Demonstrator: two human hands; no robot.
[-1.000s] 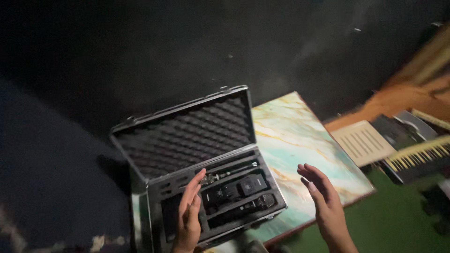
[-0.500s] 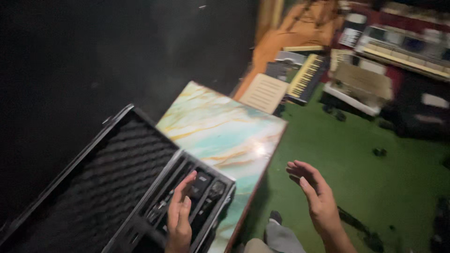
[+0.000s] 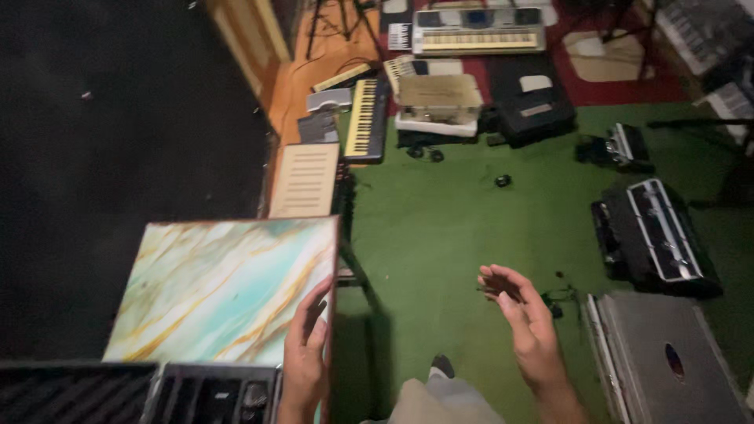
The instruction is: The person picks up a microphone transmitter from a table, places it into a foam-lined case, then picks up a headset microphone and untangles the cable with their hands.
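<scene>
Resting open on the marbled table (image 3: 212,290) edge, left hand (image 3: 305,357); right hand (image 3: 522,322) open, apart.

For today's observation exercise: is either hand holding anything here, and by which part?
Nothing is held. The left hand lies open at the marbled tabletop's right edge; the right hand is open and empty above the green carpet.

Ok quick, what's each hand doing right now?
Left hand: open, holding nothing, at the marbled tabletop edge.
Right hand: open, empty, in the air.
</scene>
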